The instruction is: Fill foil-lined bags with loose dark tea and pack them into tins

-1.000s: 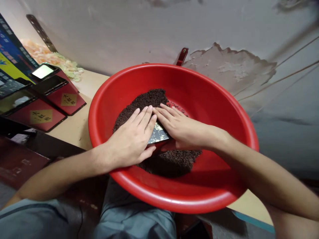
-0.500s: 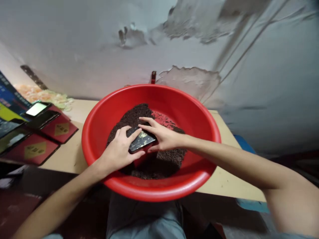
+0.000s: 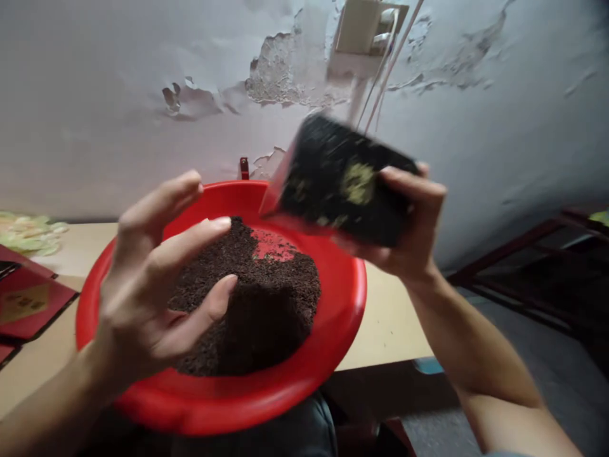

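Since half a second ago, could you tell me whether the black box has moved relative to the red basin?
Yes. The black box, then low on the dark granules in the red basin, is now lifted above its far rim in the right hand.

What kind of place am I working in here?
Probably a small, informal packing spot in a worn room, not a factory line. Signs: the wall with peeling paint, a red basin of dark loose granules on a plain table, and red boxes at the left.
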`<state>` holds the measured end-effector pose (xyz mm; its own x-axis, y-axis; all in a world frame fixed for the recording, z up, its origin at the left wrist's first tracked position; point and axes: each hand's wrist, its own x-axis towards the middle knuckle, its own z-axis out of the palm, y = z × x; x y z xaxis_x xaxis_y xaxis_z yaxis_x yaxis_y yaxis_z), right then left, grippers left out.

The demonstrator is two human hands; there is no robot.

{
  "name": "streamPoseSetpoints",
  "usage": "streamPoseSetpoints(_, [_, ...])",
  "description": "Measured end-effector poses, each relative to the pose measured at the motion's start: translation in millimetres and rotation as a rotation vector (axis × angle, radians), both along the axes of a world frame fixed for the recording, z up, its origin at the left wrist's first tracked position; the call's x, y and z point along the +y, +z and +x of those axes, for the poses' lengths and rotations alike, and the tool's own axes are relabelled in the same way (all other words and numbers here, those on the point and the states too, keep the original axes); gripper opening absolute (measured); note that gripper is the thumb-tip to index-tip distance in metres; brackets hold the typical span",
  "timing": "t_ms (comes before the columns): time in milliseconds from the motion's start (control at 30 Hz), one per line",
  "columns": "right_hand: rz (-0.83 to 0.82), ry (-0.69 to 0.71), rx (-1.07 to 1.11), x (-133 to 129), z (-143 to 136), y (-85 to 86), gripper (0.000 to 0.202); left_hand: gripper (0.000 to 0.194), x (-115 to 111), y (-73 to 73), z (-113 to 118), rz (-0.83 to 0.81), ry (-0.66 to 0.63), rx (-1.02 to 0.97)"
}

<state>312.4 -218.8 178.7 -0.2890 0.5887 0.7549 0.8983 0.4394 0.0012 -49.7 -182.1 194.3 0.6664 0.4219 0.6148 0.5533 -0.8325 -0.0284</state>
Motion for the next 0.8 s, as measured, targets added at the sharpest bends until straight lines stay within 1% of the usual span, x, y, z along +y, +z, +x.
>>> streamPoseSetpoints(33, [0.179, -0.041, 0.103, 0, 15, 1.0, 0.095, 0.057, 6, -7.3, 5, -0.012, -0.022, -0.049])
streamPoseSetpoints(67, [0.324, -0.080, 0.210, 1, 32, -0.8, 0.093, 0.051, 12, -17.1, 11, -0.035, -0.043, -0.068])
streamPoseSetpoints(100, [0.400, -0.134, 0.291, 5, 50, -5.4, 0.092, 0.045, 18, -28.4, 17, -0.068, -0.064, -0.070])
streamPoseSetpoints(133, [0.391, -0.211, 0.322, 10, 69, -12.3, 0.092, 0.040, 24, -40.2, 23, -0.107, -0.084, -0.057])
streamPoseSetpoints(200, [0.292, -0.370, 0.364, 25, 108, -31.9, 0.091, 0.034, 34, -61.5, 33, -0.183, -0.117, 0.015])
streamPoseSetpoints(233, [0.283, -0.409, 0.397, 34, 125, -43.8, 0.092, 0.033, 37, -70.1, 37, -0.205, -0.134, 0.070])
streamPoseSetpoints(267, [0.302, -0.433, 0.450, 44, 141, -56.5, 0.094, 0.034, 39, -77.1, 39, -0.215, -0.151, 0.134])
streamPoseSetpoints(333, [0.192, -0.522, 0.550, 64, 163, -82.1, 0.091, 0.037, 41, -87.4, 42, -0.207, -0.161, 0.274])
streamPoseSetpoints(367, [0.128, -0.570, 0.597, 75, 170, -94.3, 0.088, 0.040, 41, -91.6, 43, -0.196, -0.139, 0.346])
streamPoseSetpoints(400, [0.066, -0.618, 0.642, 86, 175, -105.5, 0.085, 0.043, 42, -95.7, 42, -0.187, -0.097, 0.418])
streamPoseSetpoints(467, [-0.029, -0.700, 0.730, 109, 181, -124.3, 0.082, 0.048, 43, -105.1, 37, -0.191, 0.045, 0.553])
streamPoseSetpoints(500, [-0.063, -0.737, 0.777, 120, 183, -132.0, 0.082, 0.051, 43, -110.6, 33, -0.215, 0.120, 0.621])
streamPoseSetpoints(567, [-0.113, -0.811, 0.871, 144, 188, -144.4, 0.082, 0.058, 44, -123.0, 25, -0.308, 0.223, 0.759])
streamPoseSetpoints(667, [-0.157, -0.887, 0.962, 176, 202, -159.4, 0.083, 0.065, 40, -143.4, 14, -0.445, 0.295, 0.905])
streamPoseSetpoints(800, [-0.133, -0.863, 0.942, 207, 229, -176.0, 0.080, 0.067, 33, -168.4, 6, -0.525, 0.390, 0.978])
